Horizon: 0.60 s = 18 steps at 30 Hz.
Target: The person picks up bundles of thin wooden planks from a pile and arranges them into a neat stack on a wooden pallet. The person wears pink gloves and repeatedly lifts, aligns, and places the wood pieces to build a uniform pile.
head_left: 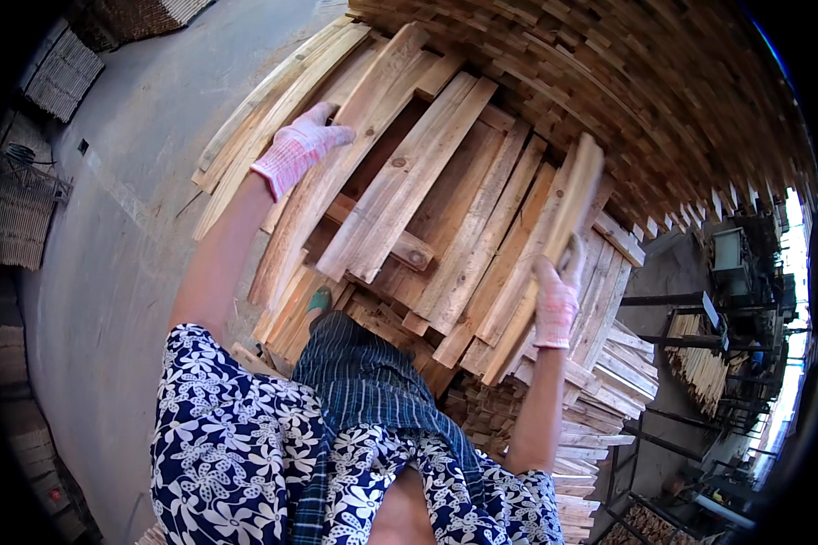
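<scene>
Both my hands wear white-and-pink knit gloves over a stack of pale wooden planks. My left hand (302, 150) grips the left edge of a long plank (336, 173), thumb over its top face; some of its fingers are hidden. On the right, my right hand (557, 300) is closed around a narrow plank (568, 204), whose far end is blurred. Between the hands, two knotty planks (409, 177) lie side by side across a short crosspiece (413, 250). More planks (491, 227) lie lengthwise to their right.
A tall wall of stacked lumber (627, 82) rises beyond the planks. Grey concrete floor (136, 218) stretches to the left, with wood stacks (64, 73) along its edge. Uneven plank ends (609, 372) jut out near my right arm. Metal racks (700, 341) stand farther right.
</scene>
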Motion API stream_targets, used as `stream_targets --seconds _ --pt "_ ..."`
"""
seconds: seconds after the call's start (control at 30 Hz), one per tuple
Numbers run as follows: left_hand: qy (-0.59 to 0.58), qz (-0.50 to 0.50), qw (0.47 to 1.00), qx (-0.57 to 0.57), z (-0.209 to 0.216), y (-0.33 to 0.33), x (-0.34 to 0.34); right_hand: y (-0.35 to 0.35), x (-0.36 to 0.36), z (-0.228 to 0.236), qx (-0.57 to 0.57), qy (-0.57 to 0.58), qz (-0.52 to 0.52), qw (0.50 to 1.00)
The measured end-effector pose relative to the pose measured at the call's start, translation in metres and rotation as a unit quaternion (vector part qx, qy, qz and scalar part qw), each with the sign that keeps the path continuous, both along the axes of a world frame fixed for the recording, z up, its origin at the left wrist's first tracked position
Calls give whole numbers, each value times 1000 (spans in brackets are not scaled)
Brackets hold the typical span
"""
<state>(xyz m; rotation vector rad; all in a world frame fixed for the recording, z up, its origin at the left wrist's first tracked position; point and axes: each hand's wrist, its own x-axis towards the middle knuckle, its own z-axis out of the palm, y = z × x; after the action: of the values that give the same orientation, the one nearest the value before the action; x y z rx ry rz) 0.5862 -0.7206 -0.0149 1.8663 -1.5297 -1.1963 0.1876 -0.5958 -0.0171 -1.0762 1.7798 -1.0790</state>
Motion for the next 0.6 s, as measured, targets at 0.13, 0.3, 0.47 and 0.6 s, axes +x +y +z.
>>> stream_targets --seconds 0.13,0.3,0.47,0.6 --pt "-177 -8 984 14 -24 -20 24 -50 70 -51 -93 77 64 991" --pt "-259 -57 964 -26 -39 -14 15 -105 144 -103 -32 308 35 950" --pt "-185 -10 980 -74 -58 -9 27 -116 170 -99 18 274 47 960" --pt "8 -57 998 0 -23 -18 0 -114 155 -94 -3 315 67 947"
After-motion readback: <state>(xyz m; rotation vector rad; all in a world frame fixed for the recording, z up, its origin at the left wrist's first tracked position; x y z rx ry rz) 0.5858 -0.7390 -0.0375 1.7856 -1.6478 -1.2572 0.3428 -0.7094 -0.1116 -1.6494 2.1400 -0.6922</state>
